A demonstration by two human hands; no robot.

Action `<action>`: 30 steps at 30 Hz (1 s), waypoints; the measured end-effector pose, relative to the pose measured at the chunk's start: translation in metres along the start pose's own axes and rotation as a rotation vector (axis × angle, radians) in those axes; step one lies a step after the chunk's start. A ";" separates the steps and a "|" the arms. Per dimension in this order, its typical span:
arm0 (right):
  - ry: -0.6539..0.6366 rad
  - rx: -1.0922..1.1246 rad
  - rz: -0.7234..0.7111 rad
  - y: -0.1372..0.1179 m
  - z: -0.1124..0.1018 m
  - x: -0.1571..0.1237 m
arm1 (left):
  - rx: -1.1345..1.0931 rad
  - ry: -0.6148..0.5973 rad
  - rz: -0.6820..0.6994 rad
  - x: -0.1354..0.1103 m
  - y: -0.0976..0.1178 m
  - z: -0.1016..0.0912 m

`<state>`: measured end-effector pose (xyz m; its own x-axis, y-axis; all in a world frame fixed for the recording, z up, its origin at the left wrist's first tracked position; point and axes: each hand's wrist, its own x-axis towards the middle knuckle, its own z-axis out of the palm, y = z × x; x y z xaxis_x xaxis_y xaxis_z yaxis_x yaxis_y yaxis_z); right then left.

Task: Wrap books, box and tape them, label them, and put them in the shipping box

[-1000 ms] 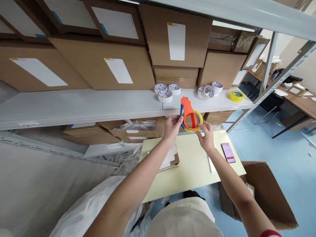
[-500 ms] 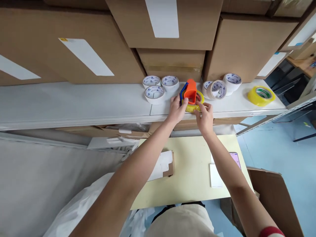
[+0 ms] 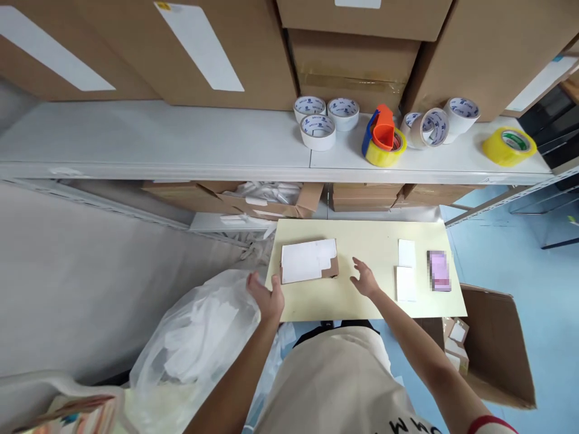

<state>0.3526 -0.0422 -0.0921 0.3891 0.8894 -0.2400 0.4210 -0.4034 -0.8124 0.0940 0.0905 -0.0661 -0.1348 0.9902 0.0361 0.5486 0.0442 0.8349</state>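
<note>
A small cardboard box (image 3: 309, 261) with a large white label on top lies on the left part of the pale yellow table (image 3: 344, 304). My left hand (image 3: 268, 296) hovers by the box's left end, fingers apart and holding nothing. To the box's right, my right hand (image 3: 364, 278) is over the table, open, its fingers pointing towards the box. On the shelf above stands an orange and blue tape dispenser (image 3: 382, 134) with a yellow roll of tape; neither hand touches it.
Several white tape rolls (image 3: 318, 134) and another yellow roll (image 3: 509, 146) stand on the grey shelf (image 3: 181, 141). White paper pads (image 3: 406, 283) and a phone (image 3: 438, 271) lie on the table's right. An open carton (image 3: 495, 343) is at lower right; a clear plastic bag (image 3: 194, 343) at left.
Both hands have let go of the tape dispenser, leaving it on the shelf. They have come down and apart, to either side of the box on the table. The view has tilted downward.
</note>
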 end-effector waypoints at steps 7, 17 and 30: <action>-0.094 0.155 0.011 -0.004 0.065 -0.010 | -0.279 -0.521 -0.088 -0.012 -0.042 -0.008; 0.348 -0.009 -0.124 -0.015 0.054 -0.067 | -0.319 -0.562 0.072 -0.036 -0.029 -0.021; 0.210 -0.511 -0.039 -0.020 0.055 -0.099 | 0.032 -0.784 0.279 -0.045 -0.012 0.001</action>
<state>0.2606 -0.1102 -0.0813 0.4987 0.8646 -0.0611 0.7619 -0.4708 -0.4447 0.0943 0.0456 -0.0785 0.6169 0.7699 -0.1637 0.5016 -0.2242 0.8356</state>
